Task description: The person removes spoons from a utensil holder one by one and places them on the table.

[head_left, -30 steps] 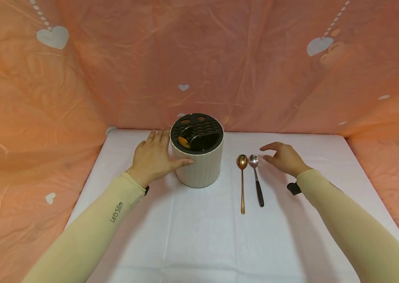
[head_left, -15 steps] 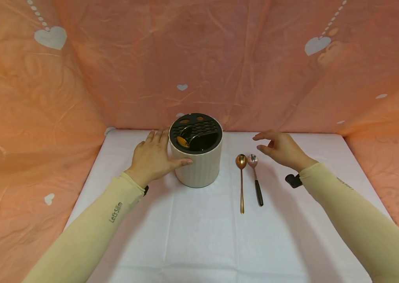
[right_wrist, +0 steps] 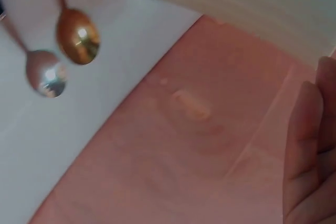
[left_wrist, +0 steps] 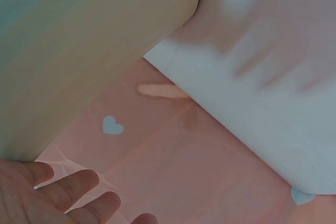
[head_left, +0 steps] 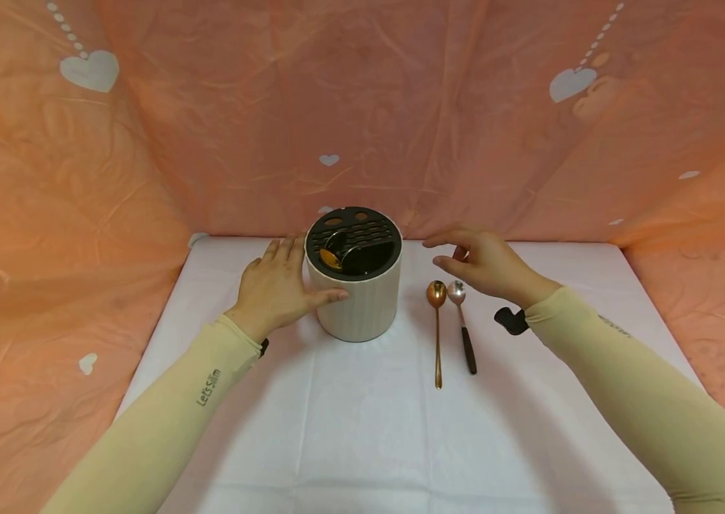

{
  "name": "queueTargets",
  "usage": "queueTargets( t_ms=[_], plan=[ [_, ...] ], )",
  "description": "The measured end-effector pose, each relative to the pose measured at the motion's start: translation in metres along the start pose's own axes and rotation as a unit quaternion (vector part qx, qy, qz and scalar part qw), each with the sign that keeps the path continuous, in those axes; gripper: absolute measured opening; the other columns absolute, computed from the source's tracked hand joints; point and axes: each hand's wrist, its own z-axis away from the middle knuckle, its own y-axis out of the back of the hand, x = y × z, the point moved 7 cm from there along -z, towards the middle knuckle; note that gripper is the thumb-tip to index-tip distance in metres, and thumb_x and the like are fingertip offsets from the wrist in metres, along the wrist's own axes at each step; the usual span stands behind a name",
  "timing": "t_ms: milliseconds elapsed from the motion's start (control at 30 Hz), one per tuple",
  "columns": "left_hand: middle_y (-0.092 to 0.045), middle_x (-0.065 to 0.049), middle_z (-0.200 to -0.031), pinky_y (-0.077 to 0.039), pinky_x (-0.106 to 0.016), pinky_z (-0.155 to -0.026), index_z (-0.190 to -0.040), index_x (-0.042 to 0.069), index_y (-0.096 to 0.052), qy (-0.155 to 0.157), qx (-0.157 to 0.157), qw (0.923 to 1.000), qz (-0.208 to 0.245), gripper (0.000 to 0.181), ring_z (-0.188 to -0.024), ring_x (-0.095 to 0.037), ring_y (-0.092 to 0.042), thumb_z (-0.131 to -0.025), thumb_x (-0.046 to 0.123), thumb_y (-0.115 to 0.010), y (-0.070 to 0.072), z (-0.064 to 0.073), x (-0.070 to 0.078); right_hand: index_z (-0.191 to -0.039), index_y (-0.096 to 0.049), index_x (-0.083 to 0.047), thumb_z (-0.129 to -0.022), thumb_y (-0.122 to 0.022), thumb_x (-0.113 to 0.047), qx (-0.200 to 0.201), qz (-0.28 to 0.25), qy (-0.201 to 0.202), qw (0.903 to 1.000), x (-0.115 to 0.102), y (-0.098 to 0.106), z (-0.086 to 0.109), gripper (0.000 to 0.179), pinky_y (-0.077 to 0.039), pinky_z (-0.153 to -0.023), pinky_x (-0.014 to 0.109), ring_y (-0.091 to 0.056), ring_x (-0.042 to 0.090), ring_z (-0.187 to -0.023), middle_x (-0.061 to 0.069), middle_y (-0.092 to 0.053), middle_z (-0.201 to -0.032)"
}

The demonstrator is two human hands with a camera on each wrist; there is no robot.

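A cream ribbed utensil holder with a black slotted lid stands toward the back of the table. Inside its larger opening a gold spoon bowl and dark shapes show. My left hand rests against the holder's left side, fingers straight and thumb across the front. In the air right of the holder is my right hand, fingers slightly bent, holding nothing and apart from it. Below that hand lie a gold long-handled spoon and a silver spoon with a black handle, side by side, bowls toward the back.
A white cloth covers the table. Behind it and at both sides hangs an orange-pink curtain with white hearts, close to the table's back edge. A black wrist strap piece hangs below my right wrist.
My right hand has moved left and slightly away from me, from beside the silver spoon toward the holder. My left hand keeps its place on the holder. Both spoons lie still.
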Motion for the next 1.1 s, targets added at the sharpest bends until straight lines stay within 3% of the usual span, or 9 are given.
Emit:
queueTargets(
  t_ms=[167,567,867,1100],
  plan=[
    [-0.034,-0.021,-0.155,-0.04,-0.061,-0.099,-0.156,0.002,-0.026,-0.002,0.003,1.0,0.0,0.135,-0.142,-0.042,-0.03,-0.064,0.1,-0.038,0.0,0.0,0.0,-0.121,-0.072,-0.016,-0.093,-0.071,-0.013,-0.002,-0.01,0.032,0.9994,-0.022,-0.001,-0.008,0.029,-0.048,-0.06,0.028,-0.058,0.01,-0.072,-0.007,-0.064,-0.127],
    [-0.032,-0.021,-0.156,-0.04,-0.061,-0.1,-0.156,0.002,-0.025,0.001,-0.008,0.9999,-0.009,0.136,-0.143,-0.042,-0.029,-0.064,0.101,-0.034,-0.001,-0.001,-0.001,-0.12,-0.072,-0.01,-0.092,-0.073,-0.012,-0.015,-0.026,0.104,0.9941,-0.063,-0.006,-0.029,0.028,-0.05,-0.063,0.028,-0.058,0.009,-0.074,0.002,-0.062,-0.131],
    [-0.034,-0.022,-0.154,-0.041,-0.06,-0.099,-0.156,0.001,-0.026,-0.004,-0.005,0.9999,-0.014,0.136,-0.142,-0.043,-0.03,-0.065,0.101,-0.033,0.0,0.0,-0.001,-0.118,-0.074,-0.01,-0.092,-0.073,-0.011,-0.037,-0.044,0.135,0.9892,-0.078,-0.022,-0.042,0.026,-0.053,-0.068,0.028,-0.061,0.009,-0.073,0.005,-0.061,-0.133],
    [-0.032,-0.023,-0.156,-0.04,-0.06,-0.1,-0.157,0.001,-0.023,-0.004,-0.012,0.9998,-0.013,0.136,-0.143,-0.043,-0.028,-0.065,0.101,-0.032,-0.001,0.0,0.0,-0.114,-0.076,-0.01,-0.092,-0.072,-0.011,-0.066,-0.03,0.155,0.9853,-0.089,-0.034,-0.047,0.022,-0.051,-0.064,0.026,-0.061,0.009,-0.067,0.006,-0.06,-0.135]
  ],
)
